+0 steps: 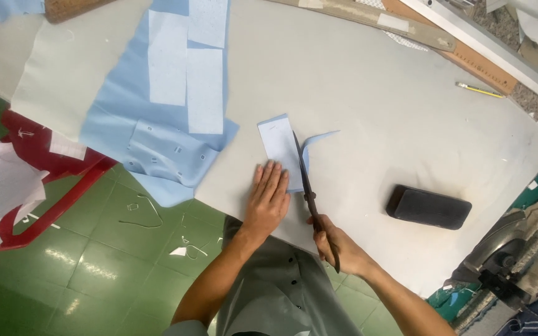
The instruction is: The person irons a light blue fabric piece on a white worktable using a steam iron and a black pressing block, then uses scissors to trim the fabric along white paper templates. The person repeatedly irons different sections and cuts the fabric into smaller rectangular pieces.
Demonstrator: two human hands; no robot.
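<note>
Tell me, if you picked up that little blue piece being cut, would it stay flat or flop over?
It would probably flop. The small blue piece looks thin, and the strip cut from it already curls away from the scissors. It seems light too: the left hand presses it flat on the table, likely so it won't slide. The right hand grips the scissors.

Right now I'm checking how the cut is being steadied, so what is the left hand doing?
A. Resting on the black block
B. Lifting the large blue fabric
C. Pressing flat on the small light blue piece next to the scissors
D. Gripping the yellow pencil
C: the left hand lies flat on the small light blue piece, just left of the scissors held in the right hand.
</note>
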